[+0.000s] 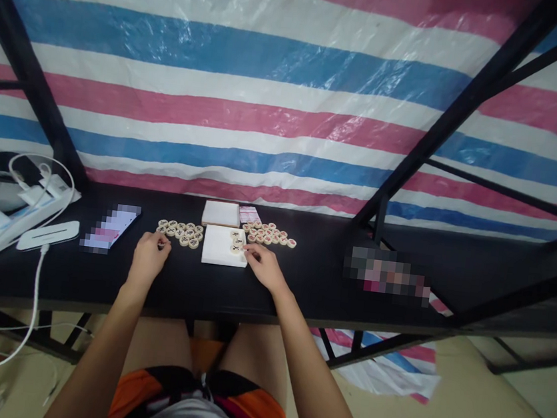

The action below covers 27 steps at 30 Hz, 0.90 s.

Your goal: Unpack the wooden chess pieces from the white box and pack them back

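Observation:
My left hand (148, 254) rests on the black table (300, 285), fingers curled and pinched at a round wooden game piece at the near edge of the left pile of pieces (181, 232). My right hand (263, 265) lies by the right edge of a white box (221, 249), fingertips pinched next to the two pieces (237, 243) lying in it. A second pile of pieces (269, 234) lies just beyond my right hand. Whether either hand really holds a piece is too small to tell.
A second white box part (221, 214) and a small pink packet (250, 214) lie behind. White power strips and cables (16, 213) crowd the left end. Black frame bars (432, 139) slant overhead on both sides. A striped tarp hangs behind the table.

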Available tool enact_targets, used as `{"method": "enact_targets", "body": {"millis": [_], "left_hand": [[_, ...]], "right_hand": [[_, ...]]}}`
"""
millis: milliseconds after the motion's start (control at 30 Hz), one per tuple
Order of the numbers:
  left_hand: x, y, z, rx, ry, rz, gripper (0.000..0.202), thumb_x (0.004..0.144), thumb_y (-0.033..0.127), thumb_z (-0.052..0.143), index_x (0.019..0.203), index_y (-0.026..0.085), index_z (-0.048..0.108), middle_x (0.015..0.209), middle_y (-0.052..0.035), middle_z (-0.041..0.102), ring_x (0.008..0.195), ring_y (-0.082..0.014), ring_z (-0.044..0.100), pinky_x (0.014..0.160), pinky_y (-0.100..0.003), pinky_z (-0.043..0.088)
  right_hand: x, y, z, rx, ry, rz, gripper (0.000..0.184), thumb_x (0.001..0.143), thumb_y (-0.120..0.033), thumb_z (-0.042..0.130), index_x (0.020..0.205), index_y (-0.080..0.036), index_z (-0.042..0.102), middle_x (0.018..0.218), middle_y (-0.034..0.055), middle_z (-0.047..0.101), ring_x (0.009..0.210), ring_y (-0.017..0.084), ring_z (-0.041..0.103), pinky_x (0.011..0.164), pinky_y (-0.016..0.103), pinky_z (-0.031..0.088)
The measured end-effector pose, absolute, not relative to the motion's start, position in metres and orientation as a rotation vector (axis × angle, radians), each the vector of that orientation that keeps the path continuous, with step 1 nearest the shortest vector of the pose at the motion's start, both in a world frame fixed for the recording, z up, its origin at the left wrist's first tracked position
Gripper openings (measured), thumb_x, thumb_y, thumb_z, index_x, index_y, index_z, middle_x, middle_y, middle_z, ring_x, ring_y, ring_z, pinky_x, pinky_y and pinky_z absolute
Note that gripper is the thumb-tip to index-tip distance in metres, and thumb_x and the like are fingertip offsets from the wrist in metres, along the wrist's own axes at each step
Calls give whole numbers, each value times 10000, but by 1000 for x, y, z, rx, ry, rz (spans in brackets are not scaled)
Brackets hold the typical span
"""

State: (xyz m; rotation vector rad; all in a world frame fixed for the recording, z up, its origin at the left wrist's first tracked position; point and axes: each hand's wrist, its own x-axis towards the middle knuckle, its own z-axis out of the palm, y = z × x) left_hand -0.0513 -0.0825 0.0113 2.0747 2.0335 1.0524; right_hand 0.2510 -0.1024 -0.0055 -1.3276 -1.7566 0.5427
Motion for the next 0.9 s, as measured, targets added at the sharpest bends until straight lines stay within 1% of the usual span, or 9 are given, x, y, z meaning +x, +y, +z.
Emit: {"method": "enact_targets", "body": {"millis": [200,533,633,767,833,900], "left_hand": [[-50,-82,9,2192,1794,1059,158,776,254,469,811,191,610,935,-79,618,880,-208,600,865,-329,468],[-51,-81,7,2254,1728,992,202,809,222,452,906,199,628,1072,-72,658,1037,-226,590,948,-369,446],[-51,-80,6,2301,1744,968,221,821,224,451,940,191,635,1083,-82,650,1049,-237,578,953,-377,442],[-34,-86,13,2419,1776,984,255,843,236,450,985,157,646,1097,-122,617,1048,-263,558,939,-392,439],[-13,-91,19,2525,1643,953,261,859,221,433,990,158,650,1064,-115,625,1038,-248,556,941,-376,433],[14,-94,24,2622,1484,835,253,870,221,439,993,168,653,1034,-103,637,1003,-238,566,924,-372,434]], "right_hand": [[250,-102,-7,-1335,-1750,545,241,828,-298,487,954,-203,670,807,22,647,754,151,581,734,277,440],[250,-103,-6,-1324,-1744,557,234,830,-295,491,954,-200,665,812,23,653,758,152,587,725,270,439],[249,-103,-4,-1329,-1744,563,235,826,-293,492,951,-196,665,812,26,657,757,154,589,726,272,441],[249,-103,-3,-1326,-1734,571,233,820,-289,496,948,-196,667,813,25,660,743,150,594,738,275,445],[249,-103,-4,-1328,-1737,566,234,818,-287,499,949,-195,669,803,25,658,738,149,594,743,274,445],[249,-102,-4,-1332,-1741,562,234,817,-285,500,950,-195,670,795,26,656,731,149,591,740,273,445]]}}
